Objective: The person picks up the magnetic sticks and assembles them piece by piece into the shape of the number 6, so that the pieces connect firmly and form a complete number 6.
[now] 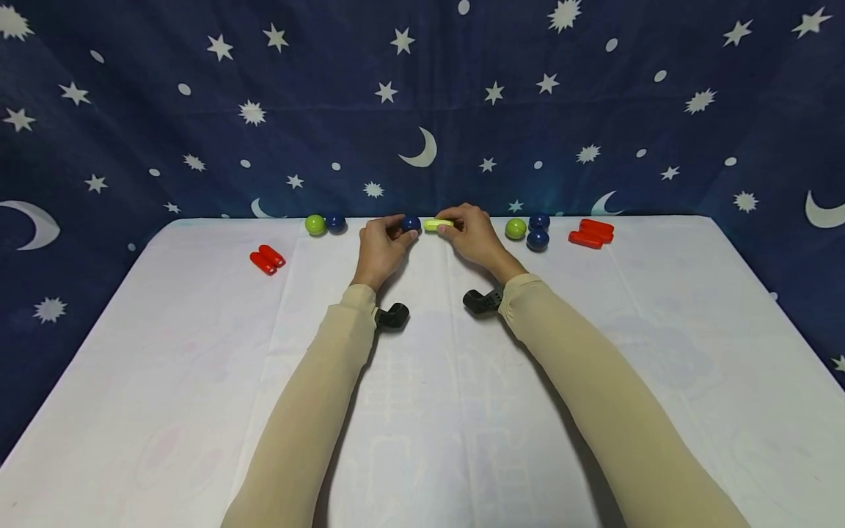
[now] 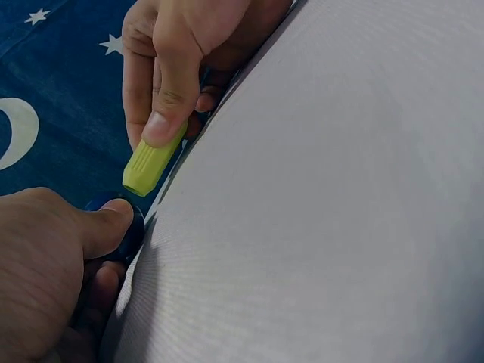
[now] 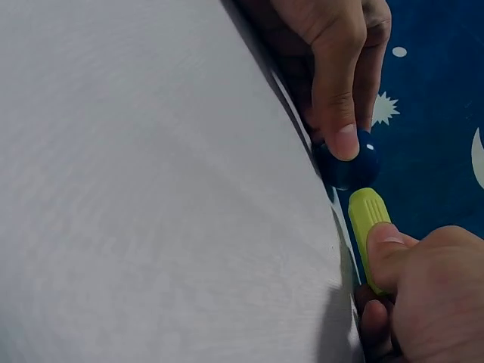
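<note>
At the far middle of the table, my left hand (image 1: 381, 251) pinches a glossy dark blue ball (image 1: 411, 223) between thumb and fingers. Just right of it, my right hand (image 1: 477, 238) pinches a short yellow-green rod (image 1: 439, 225) with ridged sides, which points at the ball. In the right wrist view, the rod's (image 3: 367, 206) blunt end lies close to the ball (image 3: 355, 170); whether they touch I cannot tell. The left wrist view shows the left thumb over the ball (image 2: 134, 232), with the rod's (image 2: 147, 168) flat end facing it.
Left of my hands sit a green ball (image 1: 315, 225) and a blue ball (image 1: 336, 224), with two red rods (image 1: 267, 259) nearer me. To the right are another green ball (image 1: 516, 229), two blue balls (image 1: 538, 240) and red rods (image 1: 591, 233). A starry blue cloth (image 1: 422, 110) hangs behind the white table (image 1: 422, 425).
</note>
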`<state>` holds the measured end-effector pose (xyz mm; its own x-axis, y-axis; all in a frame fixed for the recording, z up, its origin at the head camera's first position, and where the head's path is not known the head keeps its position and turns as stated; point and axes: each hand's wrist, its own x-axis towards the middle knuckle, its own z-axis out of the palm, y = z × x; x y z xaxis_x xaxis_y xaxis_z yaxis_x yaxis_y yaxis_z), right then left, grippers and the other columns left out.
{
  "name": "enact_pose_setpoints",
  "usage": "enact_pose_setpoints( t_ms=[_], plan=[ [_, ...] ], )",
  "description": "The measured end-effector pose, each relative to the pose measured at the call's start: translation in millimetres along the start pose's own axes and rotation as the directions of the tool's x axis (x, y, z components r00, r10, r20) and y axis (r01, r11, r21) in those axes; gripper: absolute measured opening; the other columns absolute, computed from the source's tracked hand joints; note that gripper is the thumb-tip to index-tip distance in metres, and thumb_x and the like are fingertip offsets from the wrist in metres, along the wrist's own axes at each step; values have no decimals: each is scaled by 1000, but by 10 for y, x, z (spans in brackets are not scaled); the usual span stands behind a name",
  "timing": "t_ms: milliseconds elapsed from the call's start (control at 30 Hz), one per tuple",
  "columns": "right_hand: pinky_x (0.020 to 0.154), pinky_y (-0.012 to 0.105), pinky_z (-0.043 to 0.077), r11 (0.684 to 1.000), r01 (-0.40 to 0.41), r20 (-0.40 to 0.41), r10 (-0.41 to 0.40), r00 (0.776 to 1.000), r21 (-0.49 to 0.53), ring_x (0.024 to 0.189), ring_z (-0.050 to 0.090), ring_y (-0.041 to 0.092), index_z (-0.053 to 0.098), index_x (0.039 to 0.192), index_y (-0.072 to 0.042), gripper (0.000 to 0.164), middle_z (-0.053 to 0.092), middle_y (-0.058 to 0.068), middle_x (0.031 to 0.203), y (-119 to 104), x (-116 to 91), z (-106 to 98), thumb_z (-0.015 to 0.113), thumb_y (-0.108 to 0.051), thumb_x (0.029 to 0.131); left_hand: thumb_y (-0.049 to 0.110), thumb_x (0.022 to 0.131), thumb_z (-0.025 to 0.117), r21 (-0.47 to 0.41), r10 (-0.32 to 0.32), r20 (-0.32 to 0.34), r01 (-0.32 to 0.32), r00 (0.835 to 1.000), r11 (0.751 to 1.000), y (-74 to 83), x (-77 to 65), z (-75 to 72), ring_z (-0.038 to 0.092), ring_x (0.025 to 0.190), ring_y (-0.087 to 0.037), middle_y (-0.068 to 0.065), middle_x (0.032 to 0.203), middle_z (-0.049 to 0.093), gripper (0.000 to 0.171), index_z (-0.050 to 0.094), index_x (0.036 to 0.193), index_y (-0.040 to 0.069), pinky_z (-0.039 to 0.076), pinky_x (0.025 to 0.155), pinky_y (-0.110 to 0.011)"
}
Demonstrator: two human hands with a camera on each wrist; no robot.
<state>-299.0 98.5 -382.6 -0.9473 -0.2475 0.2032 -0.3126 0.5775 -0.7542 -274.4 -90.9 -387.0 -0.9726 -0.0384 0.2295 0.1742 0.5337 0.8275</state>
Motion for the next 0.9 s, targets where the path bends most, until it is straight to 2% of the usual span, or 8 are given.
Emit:
enact_pose_setpoints(
  t_ms=[600,900],
  plan=[
    [88,38,47,1000,11,4,-11,1000,14,100,57,26,73,121,-2,24,63,15,111,8,27,40,68,-9,98,12,94,74,-4,5,5,-5,1000,1000,-17,7,3,62,95,-20,-17,109,71,38,67,127,-5,49,86,-31],
    [88,38,48,999,18,-11,-18,1000,32,100,60,27,69,127,-2,36,63,16,115,19,-11,-24,74,-14,94,12,94,74,1,-1,4,1,1000,1000,11,0,8,61,93,-20,-16,106,70,38,67,127,-5,48,84,-30]
  ],
)
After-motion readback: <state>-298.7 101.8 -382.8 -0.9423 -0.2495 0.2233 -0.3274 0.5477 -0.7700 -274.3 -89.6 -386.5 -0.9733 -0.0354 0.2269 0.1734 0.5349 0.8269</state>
